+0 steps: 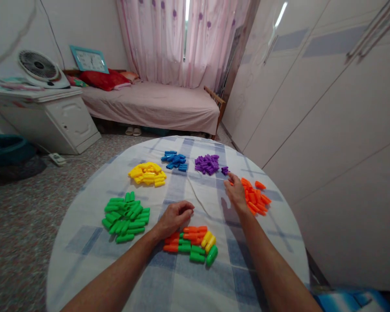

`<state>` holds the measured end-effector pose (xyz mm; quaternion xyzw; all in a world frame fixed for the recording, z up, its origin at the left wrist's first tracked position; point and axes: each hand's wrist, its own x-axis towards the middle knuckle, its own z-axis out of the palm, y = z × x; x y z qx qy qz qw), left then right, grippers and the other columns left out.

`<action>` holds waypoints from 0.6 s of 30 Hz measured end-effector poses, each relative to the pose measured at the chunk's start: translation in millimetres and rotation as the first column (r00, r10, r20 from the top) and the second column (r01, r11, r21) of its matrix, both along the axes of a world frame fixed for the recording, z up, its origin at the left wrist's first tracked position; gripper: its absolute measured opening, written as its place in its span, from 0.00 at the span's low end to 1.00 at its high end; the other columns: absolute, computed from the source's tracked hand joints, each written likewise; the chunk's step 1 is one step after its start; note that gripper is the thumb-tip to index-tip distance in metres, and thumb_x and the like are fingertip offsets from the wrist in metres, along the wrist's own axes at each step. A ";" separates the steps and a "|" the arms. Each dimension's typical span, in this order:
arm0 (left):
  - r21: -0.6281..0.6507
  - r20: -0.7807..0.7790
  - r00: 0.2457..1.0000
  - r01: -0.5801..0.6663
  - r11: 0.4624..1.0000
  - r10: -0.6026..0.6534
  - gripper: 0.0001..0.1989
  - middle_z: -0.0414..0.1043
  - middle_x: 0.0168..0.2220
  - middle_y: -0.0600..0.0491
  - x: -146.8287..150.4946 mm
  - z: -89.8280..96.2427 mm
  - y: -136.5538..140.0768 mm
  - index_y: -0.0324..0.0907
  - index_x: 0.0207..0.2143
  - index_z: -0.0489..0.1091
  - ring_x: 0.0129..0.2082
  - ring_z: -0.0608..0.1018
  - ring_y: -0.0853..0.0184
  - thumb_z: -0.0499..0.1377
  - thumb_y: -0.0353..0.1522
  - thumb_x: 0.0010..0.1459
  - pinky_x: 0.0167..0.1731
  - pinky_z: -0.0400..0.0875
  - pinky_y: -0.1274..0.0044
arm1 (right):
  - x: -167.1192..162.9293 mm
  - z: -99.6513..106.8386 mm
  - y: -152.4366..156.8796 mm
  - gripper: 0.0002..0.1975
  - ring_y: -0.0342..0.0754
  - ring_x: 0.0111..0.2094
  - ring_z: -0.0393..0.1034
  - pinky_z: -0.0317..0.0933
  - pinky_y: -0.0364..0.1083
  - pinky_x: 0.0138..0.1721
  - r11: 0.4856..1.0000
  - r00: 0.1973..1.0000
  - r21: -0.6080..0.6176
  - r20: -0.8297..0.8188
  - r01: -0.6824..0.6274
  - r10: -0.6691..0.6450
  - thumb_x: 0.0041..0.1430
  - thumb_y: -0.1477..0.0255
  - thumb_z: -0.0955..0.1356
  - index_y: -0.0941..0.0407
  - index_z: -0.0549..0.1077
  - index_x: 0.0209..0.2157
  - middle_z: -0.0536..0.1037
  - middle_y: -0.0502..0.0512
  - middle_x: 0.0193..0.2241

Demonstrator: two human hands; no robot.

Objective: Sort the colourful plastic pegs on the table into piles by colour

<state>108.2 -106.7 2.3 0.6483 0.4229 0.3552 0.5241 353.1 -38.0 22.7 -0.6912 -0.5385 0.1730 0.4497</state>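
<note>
My right hand (235, 190) reaches over the left edge of a pile of orange plastic building pieces (255, 198). Its fingers are apart, and the fingertips lie close to a small purple piece (225, 170); contact cannot be made out. My left hand (176, 217) rests on the table with curled fingers, thumb and fingertips close together; what they hold, if anything, is hidden. Just below that hand lies a cluster of orange, yellow and green pieces (197, 258), some seemingly joined. A thin white cord (196, 195) runs across the cloth between my hands.
On the round table with its checked cloth (208, 290) are piles of green pieces (126, 216), yellow pieces (147, 174), blue pieces (174, 160) and purple pieces (207, 164). Beyond stand a bed (162, 102), a cabinet with a fan (39, 67), and wardrobes (328, 130) at right.
</note>
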 end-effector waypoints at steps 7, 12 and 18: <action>-0.033 0.035 0.999 0.002 0.999 0.000 0.12 0.73 0.29 0.52 -0.1 -6.2 0.9 0.37 0.37 0.70 0.26 0.71 0.72 0.55 0.35 0.53 0.27 0.65 0.80 | -9.1 6.8 63.5 0.20 0.50 0.42 0.68 0.60 0.48 0.46 0.989 0.996 -0.138 0.078 0.062 -0.051 0.46 0.73 0.64 0.60 0.70 0.44 0.76 0.59 0.39; -0.021 0.053 0.998 -0.016 1.000 0.018 0.12 0.73 0.30 0.52 0.1 -5.1 1.5 0.37 0.37 0.70 0.28 0.73 0.70 0.55 0.35 0.53 0.30 0.67 0.79 | -23.0 13.6 27.2 0.20 0.49 0.45 0.66 0.58 0.48 0.48 0.994 0.992 -0.096 0.109 -0.054 0.065 0.48 0.73 0.64 0.58 0.70 0.46 0.74 0.58 0.44; -0.024 0.110 0.991 -0.072 0.997 0.074 0.14 0.72 0.34 0.52 0.6 -2.5 2.1 0.38 0.41 0.68 0.28 0.74 0.72 0.53 0.34 0.54 0.31 0.69 0.78 | -38.2 37.2 -76.9 0.17 0.47 0.39 0.68 0.62 0.45 0.38 0.637 0.659 -0.305 0.039 -0.708 0.751 0.49 0.68 0.68 0.53 0.72 0.43 0.74 0.53 0.39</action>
